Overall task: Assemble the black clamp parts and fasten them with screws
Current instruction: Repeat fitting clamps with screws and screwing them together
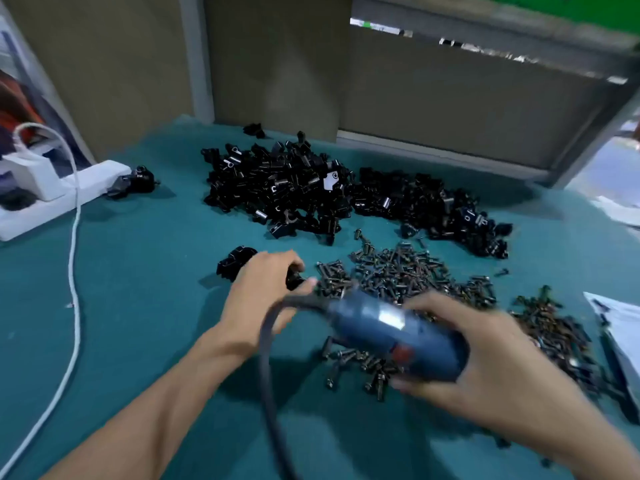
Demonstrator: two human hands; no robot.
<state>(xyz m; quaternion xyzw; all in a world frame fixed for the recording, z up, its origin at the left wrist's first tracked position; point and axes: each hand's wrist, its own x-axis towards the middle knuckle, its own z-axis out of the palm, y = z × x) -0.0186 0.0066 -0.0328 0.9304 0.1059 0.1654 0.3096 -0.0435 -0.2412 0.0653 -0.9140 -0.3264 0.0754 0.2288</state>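
Green-matted desk (138,271): left hand (266,289) grip pinches one black clamp part (294,279) beside the screw heap (398,271); right hand (485,348) grip curls round the blue electric screwdriver (374,323). Part judged rigid, light, possibly slippery; hold by flat flanks.

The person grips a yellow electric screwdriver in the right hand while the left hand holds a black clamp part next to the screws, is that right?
Not quite. The head view shows the electric screwdriver is blue, not yellow. The rest holds: the right hand grips it, and the left hand holds a black clamp part next to the screws.
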